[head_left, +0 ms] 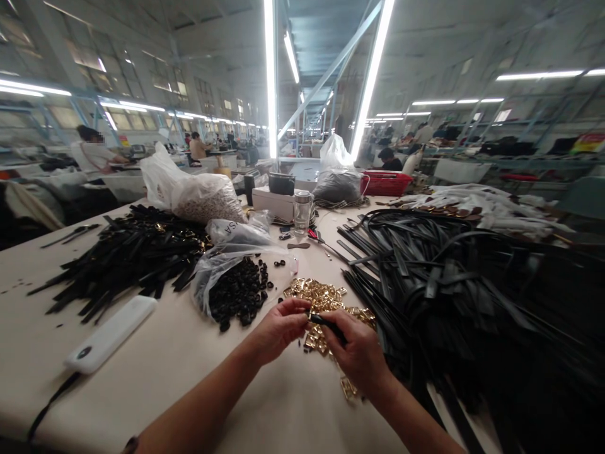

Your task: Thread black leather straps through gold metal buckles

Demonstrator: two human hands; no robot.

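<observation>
A short black strap runs between my two hands over the table, with a small glint of gold at its left end. My left hand pinches that end between thumb and fingertips. My right hand is closed around the strap's other part, hiding most of it. Just behind and below my fingers lies a pile of gold buckles, a few of them strewn towards the front. Left of it, small black loops spill out of a clear plastic bag.
Long black straps heap up on the right. Finished-looking black straps with gold bits pile on the left, behind a white power bank with a cable. A glass bottle, a filled white bag and a red basket stand farther back.
</observation>
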